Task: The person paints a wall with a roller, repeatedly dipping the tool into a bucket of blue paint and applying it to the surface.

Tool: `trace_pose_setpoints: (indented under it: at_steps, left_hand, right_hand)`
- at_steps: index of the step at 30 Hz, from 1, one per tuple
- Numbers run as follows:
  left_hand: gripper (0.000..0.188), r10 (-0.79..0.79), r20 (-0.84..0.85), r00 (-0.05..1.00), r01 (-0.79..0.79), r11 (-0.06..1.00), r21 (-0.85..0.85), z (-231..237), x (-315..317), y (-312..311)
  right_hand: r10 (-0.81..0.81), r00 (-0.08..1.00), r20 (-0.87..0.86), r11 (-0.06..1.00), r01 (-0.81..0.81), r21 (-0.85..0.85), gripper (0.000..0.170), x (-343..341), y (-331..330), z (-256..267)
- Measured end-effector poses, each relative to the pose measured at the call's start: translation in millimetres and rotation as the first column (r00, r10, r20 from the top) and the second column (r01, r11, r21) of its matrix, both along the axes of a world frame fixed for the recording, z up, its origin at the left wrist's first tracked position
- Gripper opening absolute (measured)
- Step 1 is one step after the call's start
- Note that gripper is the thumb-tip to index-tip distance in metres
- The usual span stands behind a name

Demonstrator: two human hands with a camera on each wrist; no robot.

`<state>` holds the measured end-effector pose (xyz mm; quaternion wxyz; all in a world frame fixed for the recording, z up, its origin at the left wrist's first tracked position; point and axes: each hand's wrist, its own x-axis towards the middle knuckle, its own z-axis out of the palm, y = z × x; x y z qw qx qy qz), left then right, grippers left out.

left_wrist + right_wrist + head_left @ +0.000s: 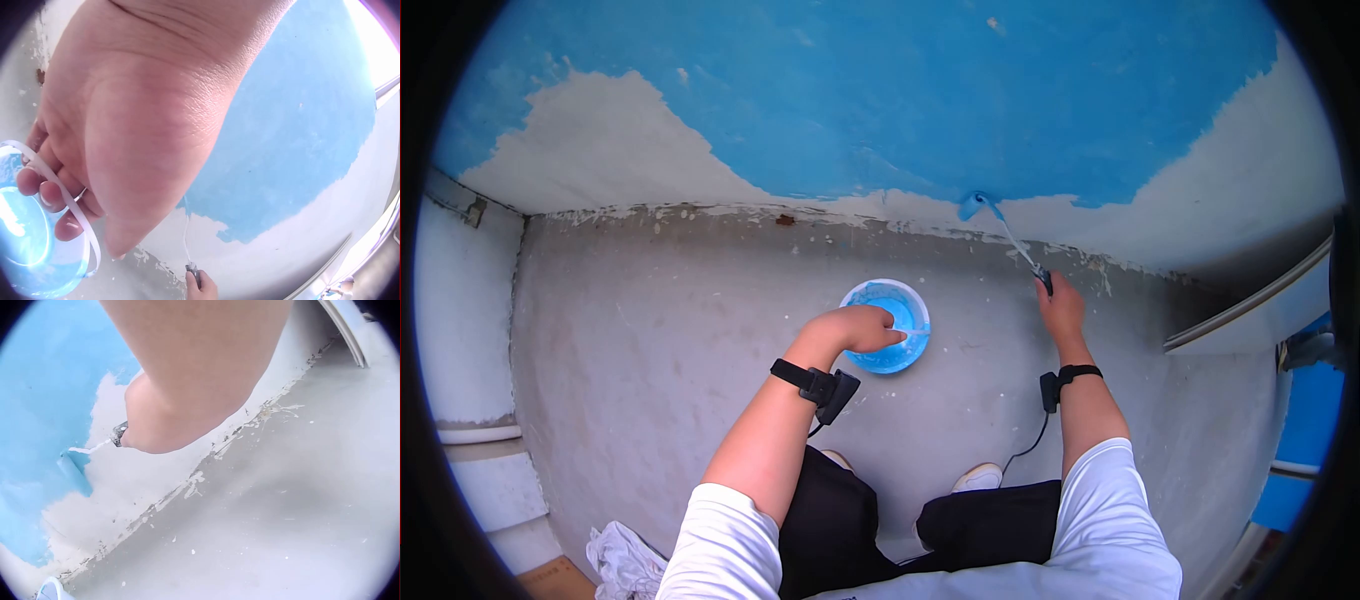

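My left hand [850,330] grips the thin white handle [79,217] of a small white bucket [919,302], its fingers curled round the strap. Bright blue paint lies inside the bucket, and streaks of it coat the inner wall. In my right hand [1062,312] is a paint roller, held by its dark grip [1043,277] with the arm outstretched. The blue-coated roller head [75,474] is at the lower wall, along the ragged border between blue paint and bare white. Most of the right fingers are hidden behind the hand in the right wrist view.
The wall [920,90] is largely blue, with unpainted white at both sides and along the bottom. Grey concrete floor [650,330] bears paint specks. A curved white panel [1250,300] stands at right. Crumpled white cloth [625,562] lies lower left, by a cardboard piece [558,580].
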<state>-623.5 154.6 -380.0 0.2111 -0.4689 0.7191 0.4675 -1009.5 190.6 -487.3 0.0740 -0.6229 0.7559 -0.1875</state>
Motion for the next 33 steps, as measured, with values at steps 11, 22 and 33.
trace_pose_setpoints:
  at_steps: [11, 22, 33]
  left_hand:
    - [0.055, 0.000, -0.009, 1.000, -0.001, 1.000, -0.011, 1, 1, 1]
    - [0.055, -0.006, -0.007, 1.000, 0.005, 1.000, -0.027, -2, -1, 1]
    - [0.055, -0.001, -0.003, 1.000, 0.001, 0.999, -0.036, -4, 1, 3]
  right_hand:
    - [0.231, 0.970, 0.069, 0.966, -0.220, -0.135, 0.027, 63, -47, 41]
    - [0.320, 0.934, 0.159, 0.945, -0.303, -0.120, 0.029, 135, -71, 94]
    - [0.214, 0.972, 0.097, 0.970, -0.200, -0.139, 0.026, 85, -58, 39]
